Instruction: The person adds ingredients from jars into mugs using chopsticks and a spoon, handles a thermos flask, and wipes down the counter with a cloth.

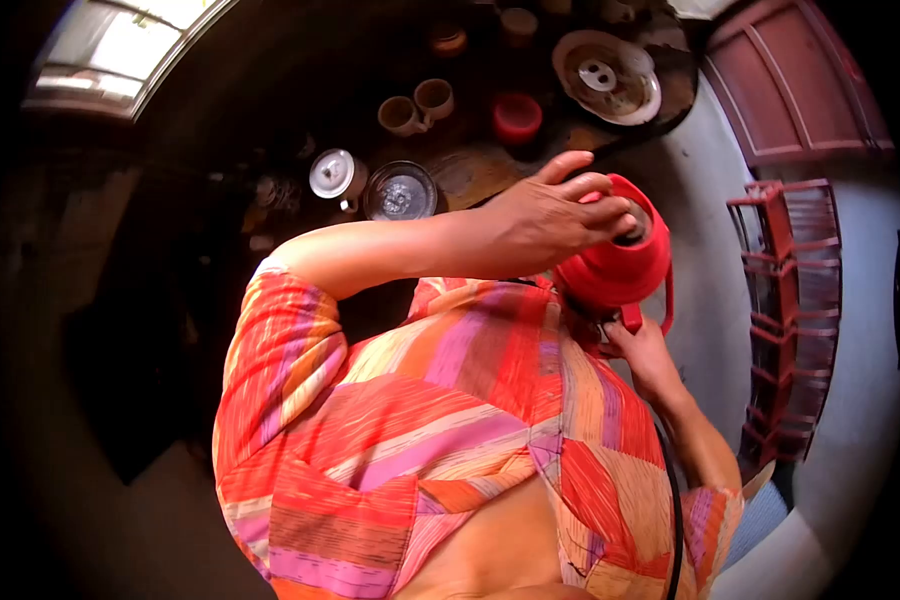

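Observation:
A red flask (615, 268) with a handle is held in front of the chest, its round mouth turned upward. My left hand (560, 215) reaches across from the left, its bent fingers at the mouth of the flask. A small greyish thing shows under the fingertips, too unclear to name. One finger sticks out above the others. Lower down, my right hand (638, 350) is closed on the underside of the flask near the handle; part of its fingers is hidden behind it.
On the dark table (470, 172) stand two cups (400, 116), a red round item (517, 118), a lidded white pot (336, 174), a metal dish (401, 191) and a white bowl (607, 77). Stacked reddish chairs (785, 300) and a reddish door (795, 80) are at the right.

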### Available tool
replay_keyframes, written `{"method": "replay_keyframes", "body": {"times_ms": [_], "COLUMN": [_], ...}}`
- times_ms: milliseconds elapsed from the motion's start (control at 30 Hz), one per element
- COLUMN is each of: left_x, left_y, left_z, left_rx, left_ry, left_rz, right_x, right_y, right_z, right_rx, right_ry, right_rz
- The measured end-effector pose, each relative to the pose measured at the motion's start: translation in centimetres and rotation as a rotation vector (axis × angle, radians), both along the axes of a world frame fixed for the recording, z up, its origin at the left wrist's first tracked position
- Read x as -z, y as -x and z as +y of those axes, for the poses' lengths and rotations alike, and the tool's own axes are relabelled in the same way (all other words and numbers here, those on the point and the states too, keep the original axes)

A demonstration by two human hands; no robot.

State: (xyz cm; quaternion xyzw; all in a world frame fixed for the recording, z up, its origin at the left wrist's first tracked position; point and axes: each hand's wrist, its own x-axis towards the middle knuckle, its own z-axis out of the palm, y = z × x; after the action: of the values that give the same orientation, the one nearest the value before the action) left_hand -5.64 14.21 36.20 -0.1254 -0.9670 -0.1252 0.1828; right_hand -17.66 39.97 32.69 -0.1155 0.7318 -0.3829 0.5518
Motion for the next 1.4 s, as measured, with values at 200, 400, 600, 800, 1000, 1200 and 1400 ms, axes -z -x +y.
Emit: {"method": "replay_keyframes", "body": {"times_ms": [200, 400, 600, 800, 1000, 1200, 1400], "left_x": [1.3, 2.6, 13.3, 22.3, 27.2, 30.3, 30.2], "left_y": [6.2, 12.3, 10.6, 8.1, 12.9, 15.3, 14.5], "left_z": [5.2, 6.7, 5.1, -2.2, -8.6, -12.9, -11.9], "left_rx": [-0.128, -0.345, -0.752, -1.121, -1.207, -1.291, -1.388], "left_ry": [-0.003, -0.384, -0.307, -0.227, -0.397, -0.344, -0.261], "left_rz": [0.023, 0.187, -0.165, -0.417, -0.583, -0.638, -0.649], "right_x": [-0.5, -0.9, 2.8, 9.5, 15.0, 19.3, 24.3], "right_y": [6.6, 14.5, 24.1, 30.7, 37.5, 44.6, 49.9], "right_z": [3.6, 6.2, 6.7, 6.5, 7.3, 6.9, 6.7], "right_rx": [-0.031, 0.071, 0.201, 0.261, 0.248, 0.32, 0.391], "right_ry": [-0.016, 0.03, 0.065, -0.08, -0.293, -0.523, -0.521], "right_rz": [-0.028, -0.084, -0.26, -0.151, -0.072, -0.048, -0.066]}}
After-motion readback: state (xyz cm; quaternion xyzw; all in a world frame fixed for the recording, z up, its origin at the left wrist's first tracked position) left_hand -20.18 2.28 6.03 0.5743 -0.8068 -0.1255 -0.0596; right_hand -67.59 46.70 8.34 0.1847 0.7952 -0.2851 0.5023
